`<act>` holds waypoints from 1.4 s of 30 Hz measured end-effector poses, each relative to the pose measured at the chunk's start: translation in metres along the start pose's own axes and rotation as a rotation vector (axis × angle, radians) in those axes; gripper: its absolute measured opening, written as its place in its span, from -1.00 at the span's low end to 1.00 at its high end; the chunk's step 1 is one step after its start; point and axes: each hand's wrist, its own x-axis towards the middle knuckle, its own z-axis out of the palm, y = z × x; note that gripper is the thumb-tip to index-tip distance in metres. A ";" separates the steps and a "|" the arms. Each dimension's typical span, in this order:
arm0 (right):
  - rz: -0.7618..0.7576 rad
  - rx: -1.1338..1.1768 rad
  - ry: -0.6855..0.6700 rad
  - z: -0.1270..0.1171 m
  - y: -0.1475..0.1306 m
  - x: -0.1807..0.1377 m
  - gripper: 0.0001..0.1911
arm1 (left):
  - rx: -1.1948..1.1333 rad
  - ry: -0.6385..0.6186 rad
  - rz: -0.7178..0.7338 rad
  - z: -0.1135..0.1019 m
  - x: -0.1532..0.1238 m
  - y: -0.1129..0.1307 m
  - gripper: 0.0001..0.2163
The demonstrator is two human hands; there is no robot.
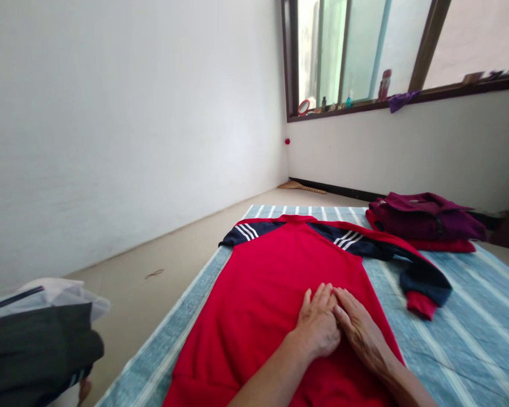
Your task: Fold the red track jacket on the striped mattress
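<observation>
A red jacket (271,271) with navy shoulders and white stripes lies spread out, back side up, on a blue striped sheet (458,345). My left hand (320,322) rests flat on the lower middle of its back, fingers stretched out. Right beside it, my right hand (358,325) lies on the red cloth too, its fingertips touching the left hand. The jacket's right sleeve (426,282) reaches out over the sheet and ends in a red cuff. On the left, the other sleeve shows only at the shoulder. Neither hand grasps the fabric.
A pile of folded maroon and red clothes (428,217) sits at the sheet's far right. At the lower left are dark and white garments (34,345). Bottles and small items line the windowsill (343,110). A thin loop (154,273) lies on the floor by the white wall.
</observation>
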 end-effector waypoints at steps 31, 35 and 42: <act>-0.146 -0.517 -0.073 0.008 -0.012 -0.007 -0.19 | 0.236 0.110 -0.274 -0.003 -0.016 -0.053 -0.28; -0.143 -0.487 -0.073 0.008 -0.012 -0.007 -0.21 | 0.205 0.083 -0.287 -0.010 -0.016 -0.048 -0.29; -0.114 -0.505 -0.101 0.005 -0.015 -0.007 -0.18 | 0.243 0.062 -0.411 -0.045 -0.033 -0.059 -0.28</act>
